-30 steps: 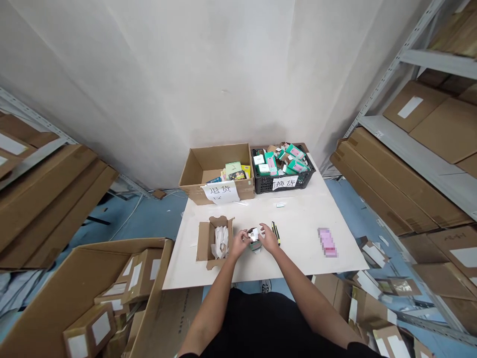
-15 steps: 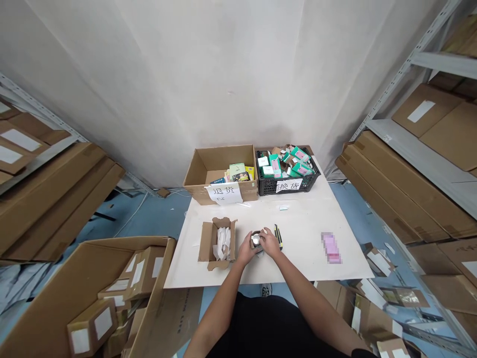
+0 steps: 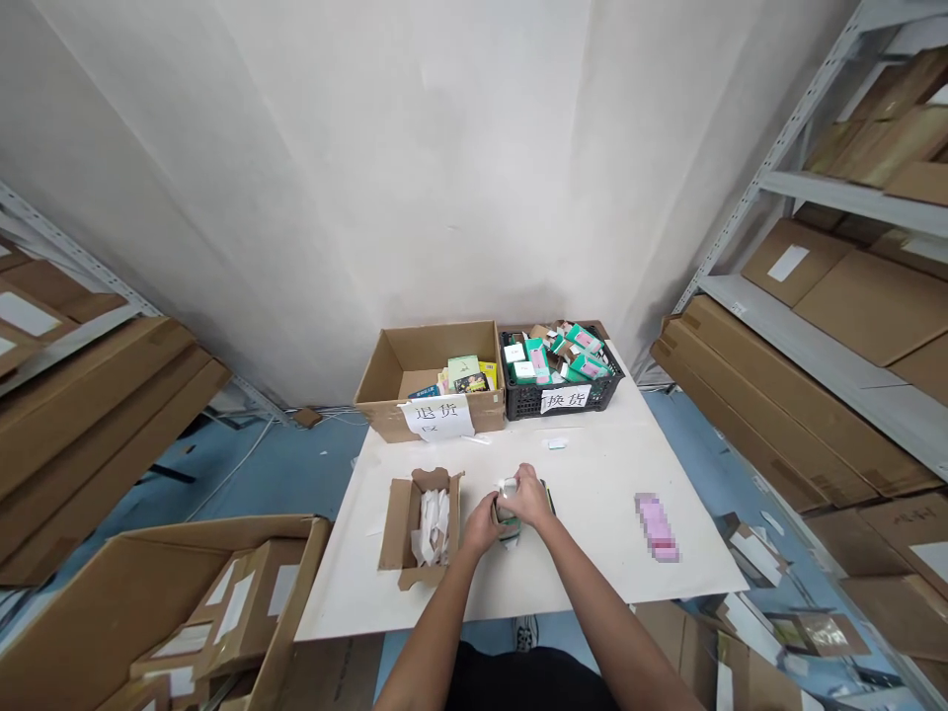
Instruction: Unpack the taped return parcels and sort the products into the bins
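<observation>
Over the table's front half, my left hand [image 3: 481, 525] grips the near-left side of a small greenish box [image 3: 510, 534]. Something pale and silvery [image 3: 508, 488] shows at its top; I cannot make out what. My right hand [image 3: 531, 497] has its fingers bent over that top, closed on the pale part or the box's rim. A black and yellow utility knife [image 3: 549, 497] lies just right of the right hand, mostly covered by it. To the left stands an open cardboard box [image 3: 395, 523] with crumpled white paper [image 3: 434, 526] inside.
At the table's back are a labelled cardboard box [image 3: 377, 427] holding several packets and a black crate [image 3: 524, 403] full of green and white boxes. A pixelated pink item [image 3: 657, 528] lies right. A big carton [image 3: 318, 528] of parcels is left; shelves [image 3: 815, 316] stand right.
My right hand has shifted its fingers over the top of the small box, and the box now looks tilted, showing its greenish side. The camera view has tipped up slightly.
</observation>
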### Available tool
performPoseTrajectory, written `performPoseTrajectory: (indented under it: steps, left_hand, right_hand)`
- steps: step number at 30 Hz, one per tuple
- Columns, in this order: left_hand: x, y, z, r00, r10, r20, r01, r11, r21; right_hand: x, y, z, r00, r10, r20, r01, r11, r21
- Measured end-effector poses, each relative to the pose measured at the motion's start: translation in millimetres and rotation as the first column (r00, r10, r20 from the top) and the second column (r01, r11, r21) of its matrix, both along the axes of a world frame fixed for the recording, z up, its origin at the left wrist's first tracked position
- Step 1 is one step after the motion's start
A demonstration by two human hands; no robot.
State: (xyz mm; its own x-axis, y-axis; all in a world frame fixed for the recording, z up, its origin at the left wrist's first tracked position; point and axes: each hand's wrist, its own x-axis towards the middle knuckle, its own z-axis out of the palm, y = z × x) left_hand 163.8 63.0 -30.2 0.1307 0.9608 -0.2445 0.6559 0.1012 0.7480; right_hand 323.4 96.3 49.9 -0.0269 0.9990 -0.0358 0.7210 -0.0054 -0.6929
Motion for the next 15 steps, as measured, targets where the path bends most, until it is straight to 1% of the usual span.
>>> performPoseTrajectory:
  steps: [1,2,4,6,8,9,11,13,15]
  left_hand:
    - [3,3,2.3,1.000,0.008,-0.019,-0.009,1.000,-0.010]
    - [6,5,4.5,0.999,0.013,-0.033,-0.013,1.000,-0.017]
    - [11,8,8.4,0.999,0.004,-0.045,-0.005,1.000,-0.025]
    - [14,9,10.8,0.999,-0.017,-0.047,0.016,1.000,-0.022]
    - [13,7,11.3,0.998,-0.036,-0.057,0.036,0.999,-0.006]
    - [11,6,11.2,0.997,-0.053,-0.063,0.053,0.999,0.007]
    - [7,4,11.4,0.992,-0.091,-0.082,0.094,0.995,0.039]
    - [3,1,14.2,0.988,-0.120,-0.098,0.127,0.990,0.068]
    - [-2,0,22.3,0.989,-0.116,-0.091,0.124,0.988,0.095]
  right_hand:
    - [5,3,17.9,0.997,-0.026,-0.069,0.032,0.996,0.082]
    - [10,7,38.0,0.991,-0.018,-0.132,0.040,0.985,0.167]
    - [19,14,80.8,0.973,0.050,-0.225,0.017,0.958,0.288]
    - [25,19,119.8,0.951,0.135,-0.278,-0.034,0.939,0.342]
    - [29,18,148.1,0.929,0.175,-0.325,-0.040,0.923,0.382]
    - [30,17,157.3,0.919,0.175,-0.353,-0.024,0.919,0.393]
    - [30,13,167.1,0.897,0.150,-0.417,0.028,0.919,0.392]
    - [28,10,169.0,0.872,0.116,-0.476,0.077,0.927,0.366]
    - [28,9,168.0,0.851,0.098,-0.515,0.098,0.935,0.340]
